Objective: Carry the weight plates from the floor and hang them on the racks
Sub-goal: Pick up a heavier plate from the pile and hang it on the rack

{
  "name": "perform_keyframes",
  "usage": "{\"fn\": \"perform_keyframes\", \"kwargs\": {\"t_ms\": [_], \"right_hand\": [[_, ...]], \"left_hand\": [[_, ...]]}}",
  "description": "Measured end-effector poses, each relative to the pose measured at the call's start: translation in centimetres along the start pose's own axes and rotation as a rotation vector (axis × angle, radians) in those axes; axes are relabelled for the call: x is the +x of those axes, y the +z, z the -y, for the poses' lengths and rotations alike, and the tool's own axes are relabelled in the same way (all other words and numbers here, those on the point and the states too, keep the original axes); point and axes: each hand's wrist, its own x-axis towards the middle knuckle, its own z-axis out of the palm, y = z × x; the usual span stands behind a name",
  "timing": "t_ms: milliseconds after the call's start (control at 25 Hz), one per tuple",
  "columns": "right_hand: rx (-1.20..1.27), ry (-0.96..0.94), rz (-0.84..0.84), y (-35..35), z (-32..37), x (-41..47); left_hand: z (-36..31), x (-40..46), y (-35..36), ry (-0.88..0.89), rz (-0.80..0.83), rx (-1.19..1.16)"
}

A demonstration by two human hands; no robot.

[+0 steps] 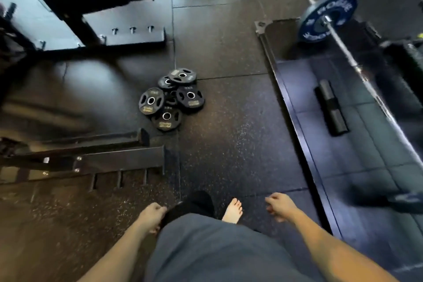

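Note:
Several small black weight plates [170, 101] with steel centre holes lie in a loose overlapping pile on the rubber floor ahead of me. A black rack [135, 38] with short steel pegs stands at the upper left, and a second rack base [123, 160] with pegs underneath sits at the left, nearer to me. My left hand [152, 215] hangs beside my hip with loosely curled fingers and holds nothing. My right hand [279, 205] hangs at my other side, fingers loosely curled, also empty. Both hands are well short of the pile.
A lifting platform [343, 144] lies to the right with a barbell [357, 66] carrying a blue bumper plate [327, 16]. A black foam pad [330, 107] rests on the platform. My bare foot [233, 210] is on the speckled floor between me and the pile.

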Motion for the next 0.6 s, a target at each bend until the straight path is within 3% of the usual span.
{"fn": "perform_keyframes", "kwargs": {"t_ms": [320, 440, 600], "right_hand": [[-0.268, -0.171, 0.101, -5.8, 27.3, 12.3], [-0.375, -0.201, 0.102, -6.1, 36.8, 15.0], [-0.321, -0.184, 0.068, -7.2, 47.9, 18.5]], "left_hand": [[-12.7, 9.9, -7.5, -0.088, -0.053, -0.382], [-20.3, 14.5, -13.1, -0.084, -0.046, -0.344], [-25.9, 18.7, -23.8, -0.07, -0.016, -0.44]]}}
